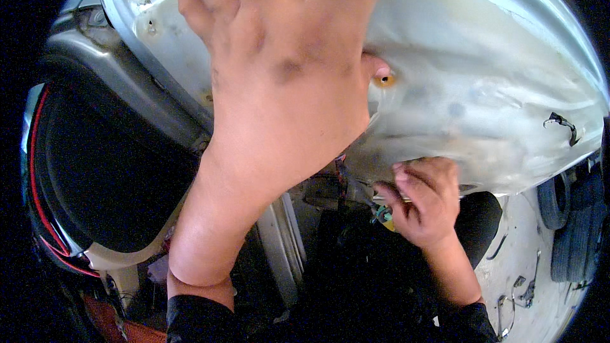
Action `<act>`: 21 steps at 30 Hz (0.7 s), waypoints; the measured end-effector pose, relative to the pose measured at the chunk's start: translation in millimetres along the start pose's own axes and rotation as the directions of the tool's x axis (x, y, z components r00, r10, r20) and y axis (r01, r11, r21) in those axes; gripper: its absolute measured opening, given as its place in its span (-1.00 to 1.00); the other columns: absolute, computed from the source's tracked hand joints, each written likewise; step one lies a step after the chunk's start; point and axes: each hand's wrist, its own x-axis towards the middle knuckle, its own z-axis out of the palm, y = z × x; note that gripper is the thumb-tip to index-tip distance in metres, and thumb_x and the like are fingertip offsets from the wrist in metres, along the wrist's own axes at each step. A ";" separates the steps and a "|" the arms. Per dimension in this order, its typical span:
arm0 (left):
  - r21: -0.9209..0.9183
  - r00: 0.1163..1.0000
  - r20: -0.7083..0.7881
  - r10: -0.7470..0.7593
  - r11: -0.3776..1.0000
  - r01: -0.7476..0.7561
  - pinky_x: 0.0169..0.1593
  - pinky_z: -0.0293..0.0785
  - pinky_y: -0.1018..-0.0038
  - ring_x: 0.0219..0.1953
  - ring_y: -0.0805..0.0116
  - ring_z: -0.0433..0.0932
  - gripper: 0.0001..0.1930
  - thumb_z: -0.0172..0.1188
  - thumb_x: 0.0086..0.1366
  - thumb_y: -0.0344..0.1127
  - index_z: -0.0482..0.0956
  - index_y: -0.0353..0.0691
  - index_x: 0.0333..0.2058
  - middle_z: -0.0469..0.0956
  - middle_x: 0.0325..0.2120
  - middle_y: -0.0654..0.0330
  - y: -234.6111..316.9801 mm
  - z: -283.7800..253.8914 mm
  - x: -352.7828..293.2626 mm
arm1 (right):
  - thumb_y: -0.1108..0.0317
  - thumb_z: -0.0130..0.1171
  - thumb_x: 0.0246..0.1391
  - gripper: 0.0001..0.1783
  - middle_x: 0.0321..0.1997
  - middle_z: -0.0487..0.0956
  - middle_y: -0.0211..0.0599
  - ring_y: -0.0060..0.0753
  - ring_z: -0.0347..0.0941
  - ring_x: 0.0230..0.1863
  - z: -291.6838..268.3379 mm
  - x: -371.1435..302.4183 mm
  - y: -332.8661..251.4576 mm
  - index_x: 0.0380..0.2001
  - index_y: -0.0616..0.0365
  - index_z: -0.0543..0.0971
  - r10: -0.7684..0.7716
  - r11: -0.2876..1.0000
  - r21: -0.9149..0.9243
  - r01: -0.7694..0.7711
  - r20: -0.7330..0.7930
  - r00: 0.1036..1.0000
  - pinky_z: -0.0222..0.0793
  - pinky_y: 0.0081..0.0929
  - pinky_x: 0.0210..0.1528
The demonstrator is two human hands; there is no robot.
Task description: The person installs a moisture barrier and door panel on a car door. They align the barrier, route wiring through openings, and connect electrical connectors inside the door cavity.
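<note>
A bare, silver-grey metal car door panel [470,89] fills the upper right. My left hand [286,70] is raised in front of it, back toward me, fingers stretched upward and apart; the fingertips run out of the top edge. Its thumb tip lies against the panel beside a small hole with a yellowish ring [384,79]. Lower right, my right hand [429,200] is by the panel's lower edge, its fingers curled in toward the thumb. Whatever they may hold is hidden. A teal and yellow piece [384,216] shows just below that thumb. Dark wiring [342,174] hangs between the hands.
On the left is the car body's door frame [127,63] and a black seat-like part with red piping [39,152]. A black clip or cable [562,127] sticks out of the panel at right. Stacked tyres [569,228] and loose metal parts [518,302] are on the pale floor.
</note>
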 end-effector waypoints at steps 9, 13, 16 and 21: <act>0.011 0.999 0.018 -0.027 1.000 0.026 0.35 0.23 0.13 0.30 -0.12 0.29 -0.05 0.63 -0.25 -0.33 0.57 -0.02 0.27 0.33 0.26 -0.12 -1.2 -1.4 14.5 | 0.49 0.50 -0.02 -0.35 0.13 0.68 0.04 0.06 0.65 0.05 20.0 12.5 -16.7 0.15 0.08 0.44 0.017 0.819 0.572 0.043 -0.099 0.995 0.57 -0.10 0.05; 0.001 0.998 0.033 -0.045 0.999 0.045 0.36 0.22 0.12 0.31 -0.13 0.27 -0.04 0.63 -0.26 -0.33 0.56 -0.02 0.28 0.31 0.28 -0.13 0.1 -4.0 25.6 | 0.65 0.42 0.06 -0.40 0.08 0.67 0.18 0.13 0.63 0.13 33.5 41.2 -22.8 0.13 0.12 0.40 0.224 0.630 0.777 0.005 -0.188 0.956 0.53 0.05 0.18; -0.008 0.997 0.051 -0.056 0.998 0.056 0.36 0.21 0.12 0.33 -0.14 0.26 -0.03 0.63 -0.26 -0.34 0.56 -0.02 0.29 0.29 0.29 -0.14 -0.9 -7.2 31.1 | 0.63 0.35 0.18 -0.55 0.10 0.61 0.33 0.04 0.62 0.13 39.3 45.4 -36.0 0.06 0.23 0.39 0.386 0.464 0.885 -0.042 -0.159 0.909 0.59 -0.01 0.16; -0.015 0.996 0.062 -0.062 0.998 0.063 0.38 0.20 0.11 0.34 -0.16 0.25 -0.01 0.63 -0.27 -0.34 0.55 -0.01 0.30 0.27 0.32 -0.16 -1.3 -6.3 34.6 | 0.62 0.32 0.21 -0.66 0.04 0.61 0.21 -0.01 0.64 0.02 34.8 45.2 -35.3 0.00 0.24 0.46 0.521 0.236 0.961 -0.141 -0.003 0.854 0.70 -0.13 -0.01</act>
